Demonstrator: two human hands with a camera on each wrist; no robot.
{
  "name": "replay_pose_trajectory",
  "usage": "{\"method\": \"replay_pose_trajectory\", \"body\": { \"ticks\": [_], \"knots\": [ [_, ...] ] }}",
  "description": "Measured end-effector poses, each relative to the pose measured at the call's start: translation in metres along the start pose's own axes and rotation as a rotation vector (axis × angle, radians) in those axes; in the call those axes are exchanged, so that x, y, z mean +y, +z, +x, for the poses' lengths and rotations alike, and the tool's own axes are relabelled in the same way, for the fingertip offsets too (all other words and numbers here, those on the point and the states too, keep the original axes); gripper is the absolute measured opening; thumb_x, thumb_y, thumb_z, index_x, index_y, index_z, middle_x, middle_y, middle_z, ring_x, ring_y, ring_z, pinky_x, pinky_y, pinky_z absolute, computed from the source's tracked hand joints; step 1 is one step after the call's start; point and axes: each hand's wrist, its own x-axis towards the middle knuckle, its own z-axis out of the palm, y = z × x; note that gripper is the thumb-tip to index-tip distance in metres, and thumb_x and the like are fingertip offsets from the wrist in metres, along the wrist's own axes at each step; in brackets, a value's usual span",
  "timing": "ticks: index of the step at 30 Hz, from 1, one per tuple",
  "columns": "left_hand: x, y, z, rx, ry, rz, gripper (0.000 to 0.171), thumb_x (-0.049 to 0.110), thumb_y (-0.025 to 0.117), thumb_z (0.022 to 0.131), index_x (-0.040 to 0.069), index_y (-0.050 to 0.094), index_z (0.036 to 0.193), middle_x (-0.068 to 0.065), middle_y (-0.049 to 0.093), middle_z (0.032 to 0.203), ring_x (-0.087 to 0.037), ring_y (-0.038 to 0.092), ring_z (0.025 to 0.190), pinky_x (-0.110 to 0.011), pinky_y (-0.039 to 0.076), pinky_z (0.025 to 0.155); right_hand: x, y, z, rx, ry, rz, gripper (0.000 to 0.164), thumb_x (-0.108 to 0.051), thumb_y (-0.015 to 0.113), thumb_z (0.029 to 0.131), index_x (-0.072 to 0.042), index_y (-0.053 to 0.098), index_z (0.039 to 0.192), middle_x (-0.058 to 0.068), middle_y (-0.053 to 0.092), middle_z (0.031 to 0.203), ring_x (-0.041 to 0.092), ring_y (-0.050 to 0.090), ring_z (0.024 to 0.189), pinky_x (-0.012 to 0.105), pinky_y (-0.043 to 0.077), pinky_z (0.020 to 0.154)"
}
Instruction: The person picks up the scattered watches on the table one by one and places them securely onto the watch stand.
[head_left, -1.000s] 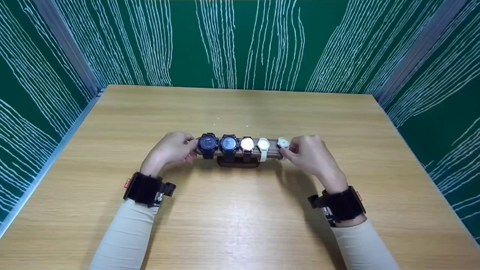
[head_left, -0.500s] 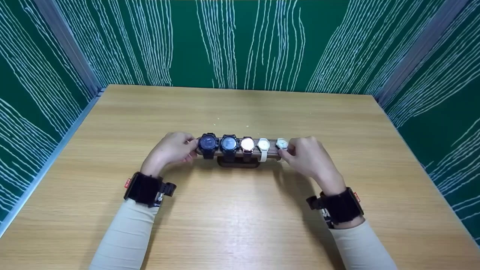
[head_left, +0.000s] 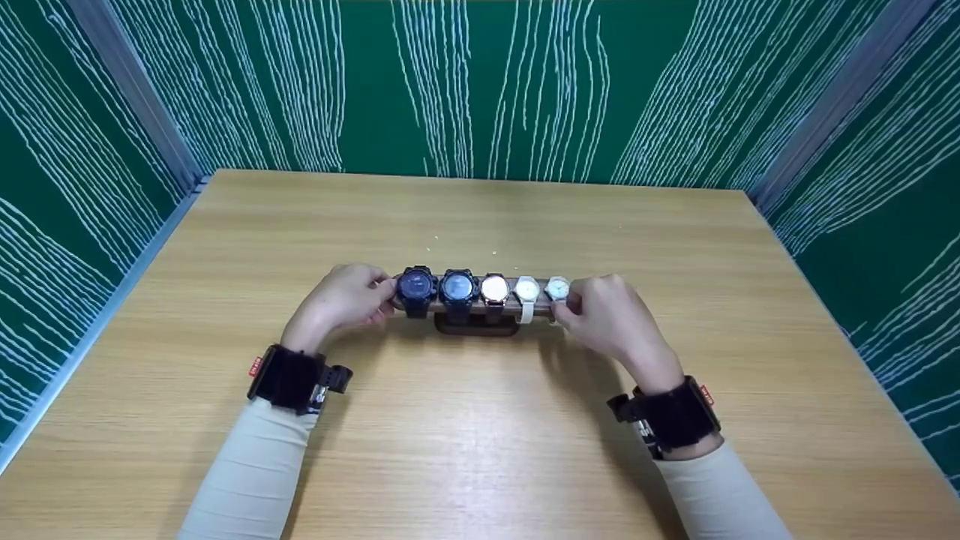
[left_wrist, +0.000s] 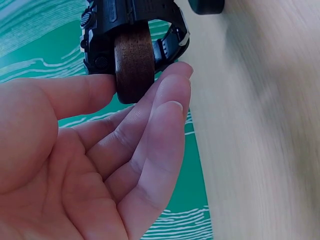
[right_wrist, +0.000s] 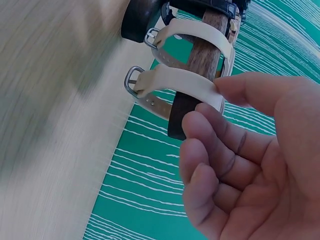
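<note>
A wooden watch stand (left_wrist: 134, 67) bears a row of several wristwatches. At its left end my left hand (head_left: 346, 297) grips the bar tip between thumb and fingers, just beside a chunky black watch (head_left: 416, 285). My right hand (head_left: 611, 315) pinches the white-strapped watch (right_wrist: 187, 82) at the right end, its buckled strap looped around the bar. Close beside it sits another white watch (head_left: 526, 289). Further left come a rose-gold watch with a dark strap (head_left: 494, 289) and a second black watch (head_left: 457, 286). The right hand's fingertips partly hide the end watch in the head view.
The stand's dark rounded base (head_left: 477, 325) rests on a light wooden table (head_left: 465, 435). Green panels with white wavy lines (head_left: 375, 90) rise at the back and both sides. Small white specks (head_left: 494, 253) lie behind the stand.
My right hand has moved left along the bar with the white end watch, which now sits closer to its neighbour and faces up more squarely. My left hand stays in place.
</note>
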Motion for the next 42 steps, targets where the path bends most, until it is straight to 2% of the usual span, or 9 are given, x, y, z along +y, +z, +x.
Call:
{"method": "replay_pose_trajectory", "body": {
  "ticks": [14,21,29,37,42],
  "knots": [
    [-0.0002,0.0003,0.001,-0.001,-0.011,-0.008,0.03,0.026,0.051,0.113,0.004,0.069,0.123,-0.013,0.076,0.105,-0.034,0.076,0.093,-0.038,0.06,0.073,-0.0051,0.0061,-0.0011,0.02,0.003,-0.018,0.043,-0.02,0.069,0.097,-0.018,0.044,0.063,-0.006,0.041,0.055,0.01,0.036,0.048,0.028,0.033,0.049],
    [-0.0007,0.0001,0.0009,-0.004,-0.015,-0.024,0.029,0.025,0.051,0.113,0.003,0.069,0.123,-0.013,0.076,0.104,-0.033,0.075,0.091,-0.036,0.06,0.072,-0.0065,0.0079,-0.0009,0.02,-0.005,-0.022,0.041,-0.02,0.07,0.097,-0.014,0.048,0.063,-0.006,0.042,0.055,0.011,0.038,0.048,0.029,0.034,0.051],
    [-0.0008,0.0005,0.0015,-0.007,-0.016,-0.032,0.03,0.025,0.051,0.113,0.003,0.068,0.123,-0.016,0.075,0.106,-0.032,0.075,0.09,-0.036,0.059,0.071,-0.007,0.0077,-0.001,0.009,0.012,-0.027,0.036,-0.022,0.074,0.096,-0.014,0.055,0.066,-0.003,0.053,0.059,0.014,0.048,0.052,0.032,0.041,0.056],
    [-0.0007,-0.0002,0.0021,-0.009,-0.013,-0.023,0.03,0.025,0.051,0.113,0.002,0.067,0.124,-0.016,0.075,0.105,-0.031,0.075,0.09,-0.033,0.058,0.069,-0.0067,0.0078,-0.0004,0.012,0.002,-0.019,0.036,-0.02,0.073,0.096,-0.014,0.054,0.065,-0.004,0.051,0.057,0.012,0.046,0.049,0.03,0.04,0.053],
    [-0.0014,0.0005,0.0021,-0.004,0.006,0.005,0.03,0.025,0.051,0.113,0.002,0.069,0.122,-0.013,0.076,0.104,-0.032,0.076,0.091,-0.028,0.054,0.068,-0.0073,0.0095,-0.0003,0.028,-0.01,-0.031,0.04,-0.018,0.073,0.095,-0.015,0.049,0.063,-0.006,0.045,0.054,0.011,0.041,0.049,0.03,0.035,0.052]
  ]
}}
